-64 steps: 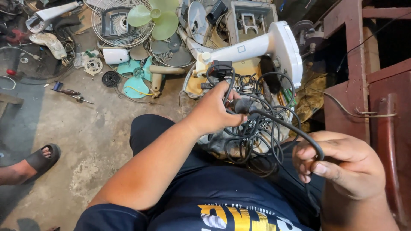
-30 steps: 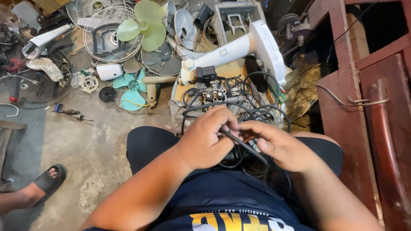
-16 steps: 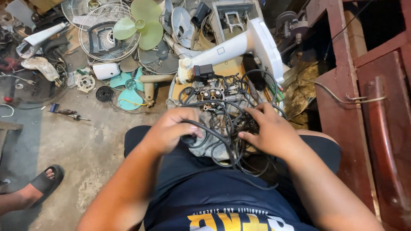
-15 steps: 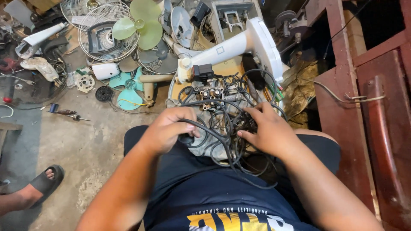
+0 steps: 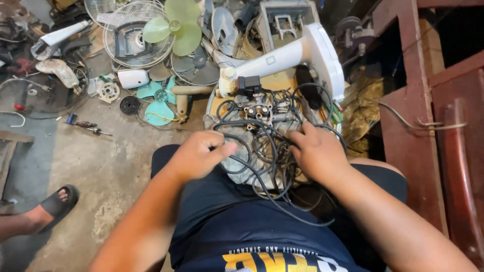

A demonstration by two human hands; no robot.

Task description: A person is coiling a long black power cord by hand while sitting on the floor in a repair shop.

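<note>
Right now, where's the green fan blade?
In the head view, the pale green plastic fan blade lies at top centre-left on the floor, overlapping the round white wire fan guard, far beyond both hands.

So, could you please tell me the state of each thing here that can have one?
Left hand: loosely curled, fingertips on a black cable, not gripping.
Right hand: open, fingers spread on the cables.
Black cables: tangled, lying loose across the lap.
White fan stand: lying on its side.
Green fan blade: bare, off its guard.
Wire fan guard: detached, flat on the floor.
Screwdriver: lying on the floor.
</note>
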